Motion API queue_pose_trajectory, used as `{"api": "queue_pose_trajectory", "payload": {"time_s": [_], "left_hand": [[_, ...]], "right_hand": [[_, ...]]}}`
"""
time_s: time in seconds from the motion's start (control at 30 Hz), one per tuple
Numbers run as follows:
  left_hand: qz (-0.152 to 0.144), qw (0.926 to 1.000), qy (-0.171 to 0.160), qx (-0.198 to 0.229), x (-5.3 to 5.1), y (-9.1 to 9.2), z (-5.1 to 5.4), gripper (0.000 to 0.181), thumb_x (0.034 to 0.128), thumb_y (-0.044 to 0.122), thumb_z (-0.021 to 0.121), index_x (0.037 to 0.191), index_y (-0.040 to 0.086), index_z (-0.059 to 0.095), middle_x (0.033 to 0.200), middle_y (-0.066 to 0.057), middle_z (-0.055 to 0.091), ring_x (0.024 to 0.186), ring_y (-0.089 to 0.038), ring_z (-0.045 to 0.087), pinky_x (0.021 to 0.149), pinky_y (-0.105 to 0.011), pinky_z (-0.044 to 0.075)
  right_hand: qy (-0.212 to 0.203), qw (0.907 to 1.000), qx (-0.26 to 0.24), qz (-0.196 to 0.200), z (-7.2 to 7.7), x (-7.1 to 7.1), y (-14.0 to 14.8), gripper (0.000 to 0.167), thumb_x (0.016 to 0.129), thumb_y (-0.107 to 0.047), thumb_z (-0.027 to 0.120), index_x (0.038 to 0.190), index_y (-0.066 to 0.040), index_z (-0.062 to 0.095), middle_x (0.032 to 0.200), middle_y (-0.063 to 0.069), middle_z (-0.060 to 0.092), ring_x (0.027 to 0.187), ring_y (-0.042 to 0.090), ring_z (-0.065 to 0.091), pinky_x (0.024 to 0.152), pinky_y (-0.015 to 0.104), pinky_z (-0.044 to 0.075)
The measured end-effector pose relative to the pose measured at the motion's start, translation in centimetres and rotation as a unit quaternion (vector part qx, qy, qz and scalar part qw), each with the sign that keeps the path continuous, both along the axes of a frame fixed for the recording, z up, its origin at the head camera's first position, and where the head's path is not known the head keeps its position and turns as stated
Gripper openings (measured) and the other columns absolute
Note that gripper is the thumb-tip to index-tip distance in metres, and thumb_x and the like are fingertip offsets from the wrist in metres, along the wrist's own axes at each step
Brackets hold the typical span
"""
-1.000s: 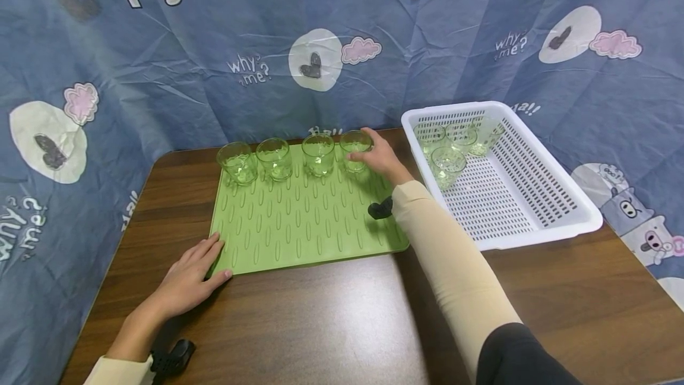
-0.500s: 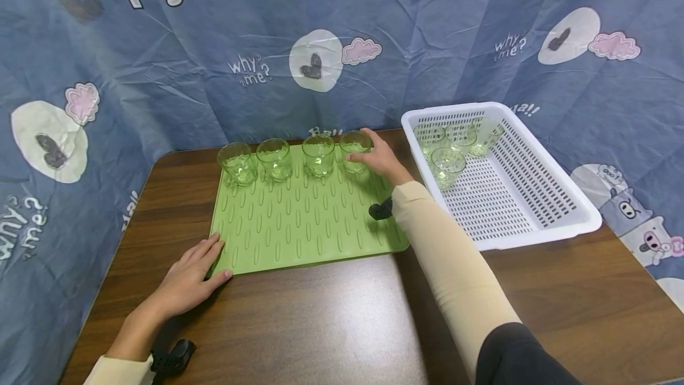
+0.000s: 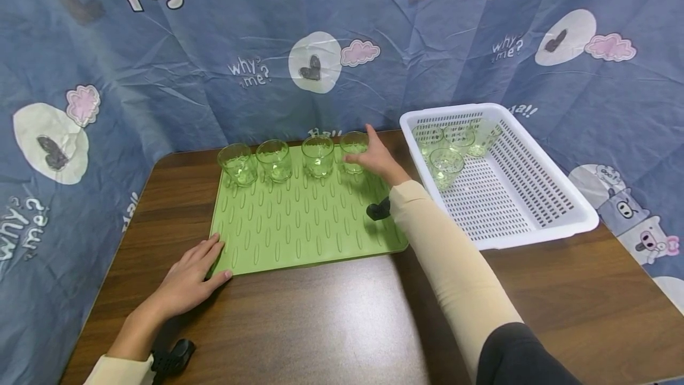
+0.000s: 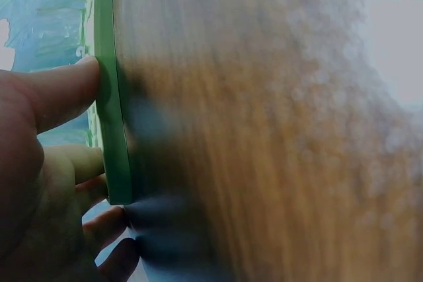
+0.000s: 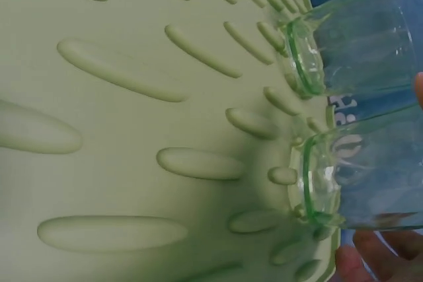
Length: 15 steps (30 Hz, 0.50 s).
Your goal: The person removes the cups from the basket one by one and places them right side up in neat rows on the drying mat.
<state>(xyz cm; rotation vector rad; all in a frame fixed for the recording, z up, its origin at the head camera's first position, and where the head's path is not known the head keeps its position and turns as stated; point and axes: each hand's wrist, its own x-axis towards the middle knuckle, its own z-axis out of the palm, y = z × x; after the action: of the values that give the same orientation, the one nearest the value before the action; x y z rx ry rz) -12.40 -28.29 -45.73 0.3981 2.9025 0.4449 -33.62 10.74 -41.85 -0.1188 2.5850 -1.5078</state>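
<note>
Standing beside the right hand (image 3: 378, 158): it's the rightmost glass (image 3: 354, 146), upright on the green mat (image 3: 299, 224), at the right end of a row near the far edge.

Thumb and forefinger: spread wide, right there on the glass's right side! The gap between them faces left, and the glass lies in it.

Glass axis: vertical, base down on the mat; the other three glasses (image 3: 275, 161) carry the row leftward, roughly along the mat's long side.

Nearer hand: the right, no contest. The left hand (image 3: 189, 278) lies well apart at the mat's near left corner, fingers straight, thumb out and touching the near edge.

White basket (image 3: 507, 201): over to the right of the right hand, and what look like four glasses (image 3: 446, 162) cluster in its far left part.

Hard to call: contact between right hand and glass cannot be told. The head view hides the remaining right fingers; the right wrist view cuts off the glass's rim and most of the hand.

Left wrist view: glare and blur across the table (image 4: 277, 137); basket glasses overlap, so touching or apart is anyone's guess.
</note>
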Motion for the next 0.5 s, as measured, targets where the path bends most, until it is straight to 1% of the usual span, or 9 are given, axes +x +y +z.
{"api": "queue_pose_trajectory", "payload": {"time_s": [0.13, 0.23, 0.33, 0.37, 0.5], "left_hand": [[-0.002, 1.0, -0.003, 0.0, 0.0, -0.1, 0.0, 0.078, 0.0995, 0.045, 0.055, 0.154, -0.004, 0.03, 0.162, -0.025, 0.023, 0.143, -0.053, 0.025, 0.099, -0.078, 0.029], [-0.003, 1.0, -0.002, -0.001, 0.0, -0.1, 0.1, 0.078, 0.0995, 0.045, 0.055, 0.154, -0.004, 0.03, 0.162, -0.026, 0.023, 0.142, -0.053, 0.026, 0.098, -0.078, 0.029], [-0.005, 1.0, 0.0, -0.001, 0.0, -0.2, 0.1, 0.077, 0.0995, 0.045, 0.055, 0.153, -0.005, 0.03, 0.161, -0.026, 0.023, 0.142, -0.053, 0.026, 0.098, -0.078, 0.029], [-0.006, 1.0, 0.0, 0.0, 0.0, -0.1, 0.1, 0.077, 0.0996, 0.045, 0.055, 0.153, -0.005, 0.03, 0.161, -0.026, 0.023, 0.142, -0.053, 0.026, 0.098, -0.078, 0.029], [-0.005, 1.0, -0.001, 0.002, -0.1, -0.1, 0.0, 0.077, 0.0998, 0.045, 0.055, 0.153, -0.005, 0.03, 0.162, -0.026, 0.023, 0.142, -0.053, 0.026, 0.098, -0.078, 0.029]], "right_hand": [[0.03, 0.9991, 0.029, -0.006, 0.6, 0.0, -0.1, 0.108, 0.084, -0.036, 0.077, 0.162, -0.017, 0.004, 0.167, 0.014, 0.018, 0.154, 0.033, 0.02, 0.123, 0.05, 0.025], [0.057, 0.9965, 0.061, -0.007, 1.7, 0.3, -0.4, 0.105, 0.085, -0.042, 0.075, 0.161, -0.018, 0.008, 0.166, 0.014, 0.02, 0.154, 0.035, 0.02, 0.122, 0.053, 0.025], [0.072, 0.9935, 0.089, -0.003, 3.4, 1.0, -0.5, 0.1, 0.088, -0.046, 0.071, 0.161, -0.021, 0.009, 0.167, 0.011, 0.02, 0.154, 0.035, 0.019, 0.122, 0.055, 0.025], [0.075, 0.9927, 0.095, -0.005, 4.1, 1.4, -0.5, 0.097, 0.089, -0.047, 0.069, 0.161, -0.021, 0.009, 0.166, 0.011, 0.021, 0.154, 0.035, 0.021, 0.121, 0.055, 0.026], [0.077, 0.9932, 0.084, -0.022, 7.1, 3.0, 0.2, 0.087, 0.094, -0.044, 0.063, 0.161, -0.018, 0.013, 0.163, 0.013, 0.028, 0.151, 0.034, 0.029, 0.119, 0.052, 0.03]]}}
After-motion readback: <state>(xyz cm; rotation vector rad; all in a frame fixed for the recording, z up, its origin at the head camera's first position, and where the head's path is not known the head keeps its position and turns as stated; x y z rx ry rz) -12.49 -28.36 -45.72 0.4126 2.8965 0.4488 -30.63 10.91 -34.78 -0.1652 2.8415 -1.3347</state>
